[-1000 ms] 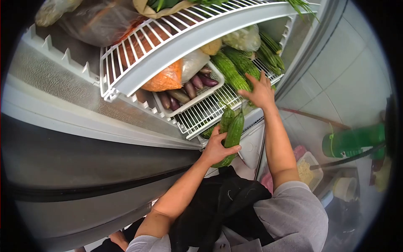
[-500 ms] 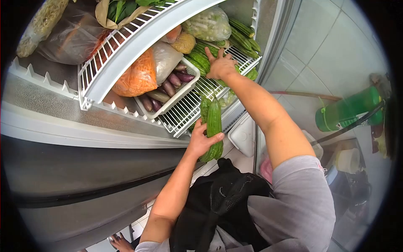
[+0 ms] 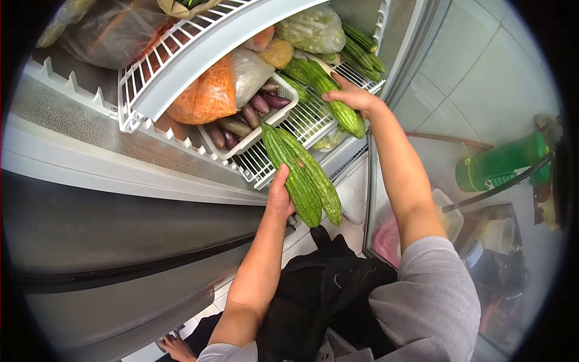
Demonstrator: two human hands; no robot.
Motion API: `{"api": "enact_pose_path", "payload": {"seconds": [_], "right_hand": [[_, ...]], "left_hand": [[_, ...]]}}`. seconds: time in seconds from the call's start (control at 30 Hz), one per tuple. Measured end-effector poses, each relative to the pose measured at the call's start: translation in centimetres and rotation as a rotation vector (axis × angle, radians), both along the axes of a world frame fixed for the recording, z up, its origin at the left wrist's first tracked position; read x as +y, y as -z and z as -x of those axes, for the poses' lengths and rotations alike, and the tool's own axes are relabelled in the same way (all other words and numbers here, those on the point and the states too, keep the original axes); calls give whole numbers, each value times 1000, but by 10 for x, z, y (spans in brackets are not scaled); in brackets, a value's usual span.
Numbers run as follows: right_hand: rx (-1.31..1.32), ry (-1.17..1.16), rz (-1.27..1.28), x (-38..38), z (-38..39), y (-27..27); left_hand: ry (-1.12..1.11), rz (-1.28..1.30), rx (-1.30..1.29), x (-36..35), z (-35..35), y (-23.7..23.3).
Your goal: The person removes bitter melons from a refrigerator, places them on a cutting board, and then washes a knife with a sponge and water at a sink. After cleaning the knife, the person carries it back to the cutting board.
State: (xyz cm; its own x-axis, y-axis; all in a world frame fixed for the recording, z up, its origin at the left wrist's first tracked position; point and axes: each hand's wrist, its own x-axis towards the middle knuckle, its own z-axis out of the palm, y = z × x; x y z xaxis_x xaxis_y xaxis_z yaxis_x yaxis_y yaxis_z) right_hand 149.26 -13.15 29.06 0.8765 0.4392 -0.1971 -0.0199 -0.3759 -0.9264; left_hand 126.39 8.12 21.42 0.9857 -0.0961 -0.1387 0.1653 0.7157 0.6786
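Observation:
My left hand [image 3: 281, 196] is closed round two long green bitter melons [image 3: 297, 184], held in front of the lower fridge shelf. The fingers behind them are mostly hidden. Over the wire shelf [image 3: 306, 114], my right hand [image 3: 356, 98] grips another bitter melon [image 3: 341, 108], its thumb across the top. More green bitter melons lie behind it, partly covered. To the left sits a white basket [image 3: 241, 148] of purple eggplants [image 3: 250, 114].
An orange bag [image 3: 208, 96] and a bag of pale vegetables [image 3: 310, 30] fill the shelf's back. Slender green vegetables [image 3: 362, 51] lie at right. A glass door [image 3: 416, 163] stands on the right. Another person's hand [image 3: 177, 348] shows at bottom left.
My right hand has closed on a bitter melon and lifted its near end toward me. The two bitter melons in my left hand have tilted and come up beside the basket.

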Motion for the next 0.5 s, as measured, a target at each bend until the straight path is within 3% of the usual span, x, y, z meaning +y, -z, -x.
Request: {"api": "enact_pose_path", "payload": {"seconds": [0.07,0.13,0.27,0.33,0.4,0.47,0.5], "right_hand": [[-61,4,-33,-9,21,-2],[43,36,-249,-16,45,-13],[-206,-21,-230,-24,84,-51],[-282,-36,-145,-17,105,-75],[-477,-25,254,3,125,-91],[-318,-114,800,39,163,-131],[-412,-114,832,43,168,-124]], "left_hand": [[3,3,-34,-2,-5,4],[2,82,-73,-7,-9,7],[37,163,-108,-27,-21,-14],[-48,153,-148,-45,-30,-25],[-92,113,-149,-60,-40,-25],[-56,228,-97,-70,-51,-11],[10,286,-85,-68,-48,-20]]}}
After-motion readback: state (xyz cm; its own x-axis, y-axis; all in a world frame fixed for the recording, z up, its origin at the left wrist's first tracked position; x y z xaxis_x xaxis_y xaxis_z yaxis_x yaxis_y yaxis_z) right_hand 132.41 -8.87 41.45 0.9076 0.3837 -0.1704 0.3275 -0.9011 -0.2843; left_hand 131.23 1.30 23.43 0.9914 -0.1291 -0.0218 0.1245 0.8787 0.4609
